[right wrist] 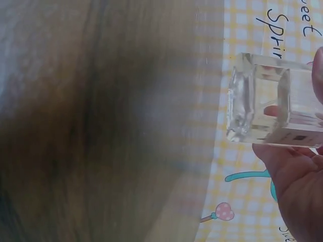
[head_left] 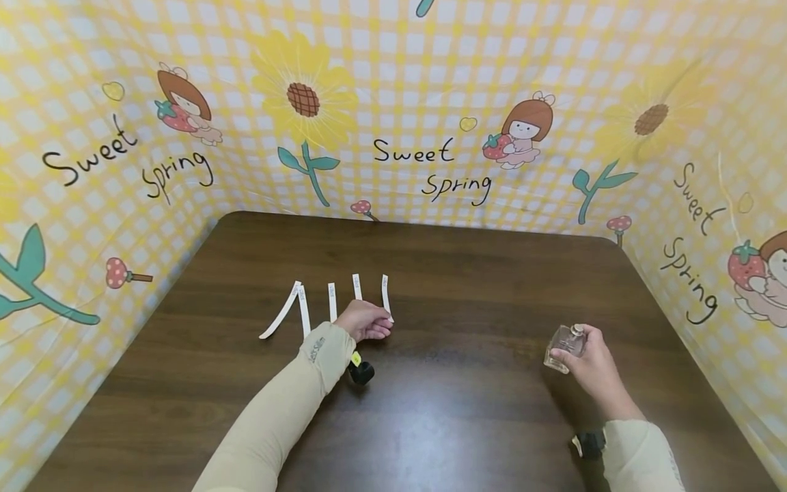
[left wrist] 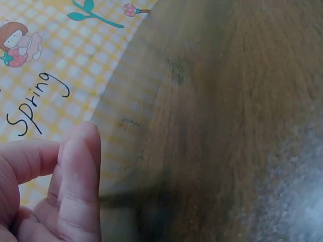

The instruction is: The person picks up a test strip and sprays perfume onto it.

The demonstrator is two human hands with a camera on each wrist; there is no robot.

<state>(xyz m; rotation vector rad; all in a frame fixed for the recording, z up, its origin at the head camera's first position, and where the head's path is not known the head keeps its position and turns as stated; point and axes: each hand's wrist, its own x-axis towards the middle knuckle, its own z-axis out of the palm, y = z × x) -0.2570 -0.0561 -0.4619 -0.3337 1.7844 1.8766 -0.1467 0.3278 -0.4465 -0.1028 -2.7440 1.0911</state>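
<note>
My left hand [head_left: 367, 321] pinches the lower end of a white paper test strip [head_left: 385, 295] between thumb and finger. In the left wrist view the thumb and finger [left wrist: 81, 176] press together at the tips, and the strip is hidden there. More white paper strips [head_left: 305, 311] with small print at their far ends lie in a row to the left, partly covered by the hand and sleeve. My right hand [head_left: 593, 365] grips a clear glass perfume bottle [head_left: 562, 350], thumb on one side. The bottle [right wrist: 257, 103] is tilted, its thick base facing left in the right wrist view.
A dark brown wooden table [head_left: 467, 287] lies under both hands. Yellow checked cloth [head_left: 406, 89] with printed flowers and figures stands round its back and sides. Black wrist cameras [head_left: 361, 373] hang below both wrists.
</note>
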